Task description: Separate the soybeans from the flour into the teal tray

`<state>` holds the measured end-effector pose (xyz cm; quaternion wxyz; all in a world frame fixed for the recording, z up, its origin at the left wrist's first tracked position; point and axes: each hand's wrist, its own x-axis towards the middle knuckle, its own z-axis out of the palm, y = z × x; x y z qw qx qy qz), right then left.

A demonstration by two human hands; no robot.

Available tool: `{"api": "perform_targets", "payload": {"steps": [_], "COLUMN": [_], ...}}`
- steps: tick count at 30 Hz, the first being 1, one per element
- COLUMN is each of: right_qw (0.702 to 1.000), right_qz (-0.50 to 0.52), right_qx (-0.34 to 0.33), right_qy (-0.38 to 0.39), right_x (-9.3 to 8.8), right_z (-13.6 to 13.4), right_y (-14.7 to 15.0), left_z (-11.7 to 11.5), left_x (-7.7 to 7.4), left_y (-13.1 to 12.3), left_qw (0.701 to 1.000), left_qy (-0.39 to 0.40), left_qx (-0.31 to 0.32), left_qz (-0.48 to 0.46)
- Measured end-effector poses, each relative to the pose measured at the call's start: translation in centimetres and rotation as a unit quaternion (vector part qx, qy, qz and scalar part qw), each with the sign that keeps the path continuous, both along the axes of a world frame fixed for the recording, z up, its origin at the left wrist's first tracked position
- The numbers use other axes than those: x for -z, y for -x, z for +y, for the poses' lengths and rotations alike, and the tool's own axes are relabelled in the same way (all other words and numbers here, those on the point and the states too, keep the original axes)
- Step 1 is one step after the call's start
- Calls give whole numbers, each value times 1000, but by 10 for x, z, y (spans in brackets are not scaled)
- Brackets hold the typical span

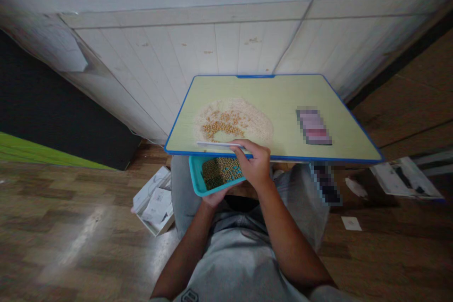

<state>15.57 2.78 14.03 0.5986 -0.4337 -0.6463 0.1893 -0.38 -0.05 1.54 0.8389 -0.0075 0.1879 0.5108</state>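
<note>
My right hand is closed around one end of a thin, flat white strip. The strip lies along the near edge of a small yellow-green table with a blue rim. Beyond it, round tan beans are spread amid pale grains that look like rice. Below the table edge, a teal plastic container with more beans inside rests on my left hand. That hand grips it from underneath, its fingers mostly hidden.
On the table's right side lies a blurred-out phone-like object. Another pixelated dark object is near my right leg. A white open box stands on the wooden floor at left. A white panelled wall rises behind the table.
</note>
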Motion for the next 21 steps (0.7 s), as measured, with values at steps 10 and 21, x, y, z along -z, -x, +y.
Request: {"api": "perform_targets", "payload": {"steps": [10, 21], "right_qw": [999, 989], "right_qz": [-34, 31], "right_qx": [-8, 145], "right_qy": [-13, -29], "right_x": [0, -1], "right_z": [-2, -2], "right_y": [1, -23], "left_z": [2, 2], "left_x": [2, 8], "left_y": [0, 2], "left_qw": [1000, 997], "left_qy": [-22, -37], "left_qx": [-7, 20], "left_qz": [-8, -60]}}
